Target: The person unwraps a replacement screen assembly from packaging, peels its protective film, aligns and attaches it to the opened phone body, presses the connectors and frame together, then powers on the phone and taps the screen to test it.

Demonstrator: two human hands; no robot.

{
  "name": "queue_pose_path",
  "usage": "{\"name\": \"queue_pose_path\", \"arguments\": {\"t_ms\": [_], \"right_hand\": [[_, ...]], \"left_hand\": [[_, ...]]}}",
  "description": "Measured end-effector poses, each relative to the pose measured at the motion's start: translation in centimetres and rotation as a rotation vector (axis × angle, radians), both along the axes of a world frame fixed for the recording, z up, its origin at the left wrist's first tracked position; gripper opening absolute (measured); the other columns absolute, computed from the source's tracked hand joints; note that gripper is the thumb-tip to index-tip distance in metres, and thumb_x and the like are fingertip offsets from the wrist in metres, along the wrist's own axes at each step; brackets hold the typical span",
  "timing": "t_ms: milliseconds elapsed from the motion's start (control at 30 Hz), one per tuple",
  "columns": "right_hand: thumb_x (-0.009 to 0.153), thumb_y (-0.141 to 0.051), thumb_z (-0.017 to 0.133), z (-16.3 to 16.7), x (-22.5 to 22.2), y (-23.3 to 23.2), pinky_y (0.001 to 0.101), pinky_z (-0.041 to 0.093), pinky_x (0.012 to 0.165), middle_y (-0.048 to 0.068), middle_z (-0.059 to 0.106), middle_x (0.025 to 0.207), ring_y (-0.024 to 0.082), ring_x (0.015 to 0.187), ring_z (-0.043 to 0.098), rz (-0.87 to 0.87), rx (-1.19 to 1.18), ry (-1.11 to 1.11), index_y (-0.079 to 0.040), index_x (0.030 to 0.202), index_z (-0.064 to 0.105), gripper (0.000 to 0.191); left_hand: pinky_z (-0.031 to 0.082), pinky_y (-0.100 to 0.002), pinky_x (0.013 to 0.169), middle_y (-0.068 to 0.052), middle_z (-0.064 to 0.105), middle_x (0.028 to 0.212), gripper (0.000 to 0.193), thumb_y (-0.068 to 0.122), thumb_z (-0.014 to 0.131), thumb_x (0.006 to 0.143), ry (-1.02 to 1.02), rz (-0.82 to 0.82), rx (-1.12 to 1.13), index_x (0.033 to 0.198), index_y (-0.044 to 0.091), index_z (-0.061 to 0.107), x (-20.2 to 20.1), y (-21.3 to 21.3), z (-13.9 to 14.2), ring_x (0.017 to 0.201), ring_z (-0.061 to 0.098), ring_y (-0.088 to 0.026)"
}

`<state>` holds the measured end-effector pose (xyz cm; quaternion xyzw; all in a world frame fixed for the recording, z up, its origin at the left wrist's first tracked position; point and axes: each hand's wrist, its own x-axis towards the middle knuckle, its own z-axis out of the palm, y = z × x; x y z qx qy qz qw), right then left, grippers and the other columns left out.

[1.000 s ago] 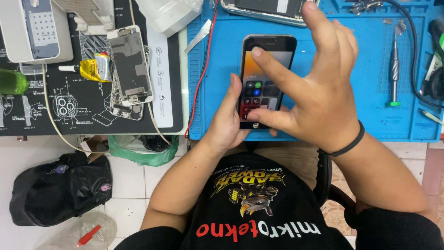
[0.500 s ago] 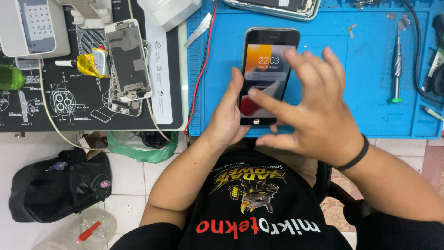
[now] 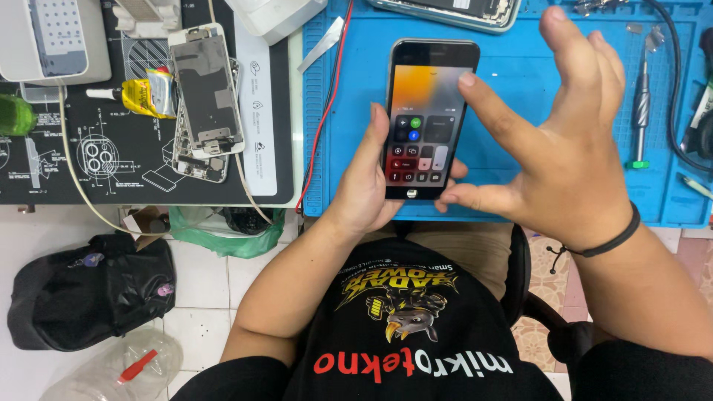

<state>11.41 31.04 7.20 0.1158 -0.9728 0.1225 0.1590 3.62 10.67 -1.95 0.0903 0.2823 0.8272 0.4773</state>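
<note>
While the left hand (image 3: 364, 189) grips the phone (image 3: 429, 119) from its left edge, long axis running near to far over the blue mat (image 3: 520, 89), screen up. Right hand (image 3: 564, 148) is nearer the screen, wide open, holding nothing, index tip at the right edge.

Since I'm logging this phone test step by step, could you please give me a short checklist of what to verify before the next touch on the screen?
1. Phone held securely: ok, the left hand grips its lower left edge.
2. Screen lit and responding: ok, a panel of round and square controls shows.
3. Right hand placed to tap: ok, its forefinger tip is at the screen's upper right edge.
4. Glass free of cracks: cannot tell.
5. Blue mat under the phone: ok.
6. Red wire away from the phone: ok, it runs along the mat's left side.
</note>
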Motion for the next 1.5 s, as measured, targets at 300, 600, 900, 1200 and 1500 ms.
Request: {"name": "queue_pose_path", "arguments": {"t_ms": [300,600,900,1200,1500], "right_hand": [[0.077,-0.074,0.074,0.1,-0.3,0.8,0.0640,0.032,0.116,0.035,0.032,0.153,0.053,0.140,0.036,0.022,0.067,0.011,-0.019,0.148,0.063,0.091],[0.082,-0.069,0.074,0.1,-1.3,0.6,0.0647,0.030,0.116,0.033,0.033,0.154,0.052,0.141,0.036,0.071,0.021,0.028,-0.017,0.145,0.066,0.082],[0.071,-0.069,0.080,-1.5,1.8,-1.4,0.0682,0.029,0.119,0.027,0.039,0.152,0.046,0.144,0.038,0.130,-0.036,-0.118,-0.029,0.135,0.069,0.076],[0.072,-0.064,0.086,-0.1,-0.4,0.3,0.0659,0.032,0.112,0.033,0.034,0.150,0.051,0.136,0.037,0.099,0.054,0.008,-0.015,0.142,0.065,0.088],[0.079,-0.064,0.083,-0.6,0.7,-0.6,0.0613,0.039,0.112,0.036,0.032,0.150,0.054,0.134,0.041,0.031,-0.066,-0.011,-0.011,0.142,0.063,0.085]], "left_hand": [[0.061,-0.043,0.075,-0.024,0.073,0.112,0.078,0.066,0.022,0.110,-0.038,-0.013,0.020,0.139,0.002,0.055,-0.1,-0.2,-0.1,0.096,0.074,-0.031],[0.062,-0.044,0.074,-0.023,0.073,0.108,0.079,0.067,0.023,0.110,-0.004,-0.015,0.016,0.138,0.001,0.056,0.0,0.0,-0.2,0.097,0.074,-0.031],[0.060,-0.043,0.069,-0.016,0.069,0.114,0.074,0.065,0.027,0.107,-0.119,0.017,-0.020,0.142,0.004,0.051,-0.1,0.0,0.4,0.092,0.073,-0.029],[0.061,-0.043,0.073,-0.024,0.071,0.111,0.076,0.067,0.026,0.108,-0.044,0.006,-0.037,0.145,0.004,0.050,0.1,0.0,0.3,0.092,0.073,-0.032],[0.060,-0.042,0.075,-0.023,0.072,0.111,0.078,0.067,0.023,0.109,-0.048,-0.015,0.017,0.142,0.004,0.055,-0.1,-0.2,0.0,0.091,0.073,-0.031]]}}
